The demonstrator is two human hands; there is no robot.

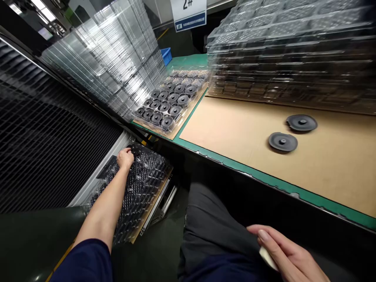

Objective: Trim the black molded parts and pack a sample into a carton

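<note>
My left hand [125, 159] is stretched down to the far corner of a clear plastic tray [147, 172] on a low stand. Its fingers are closed at the edge of a black disc [135, 150], partly hidden by the hand. My right hand [289, 252] is near my lap at the lower right. Between its thumb and fingers is a small cream-coloured piece [268, 258], whose kind I cannot make out. Two dark grey discs with raised centre hubs, a nearer disc [282, 141] and a farther disc [302, 122], lie on the cardboard sheet [235, 129].
A clear tray of similar discs [164, 106] sits on the green-topped bench [188, 127]. Behind it leans a tall stack of clear trays [117, 55]. Another tray stack [282, 62] stands at the back right. A blue bin [166, 56] and a "2#" sign [189, 13] are behind.
</note>
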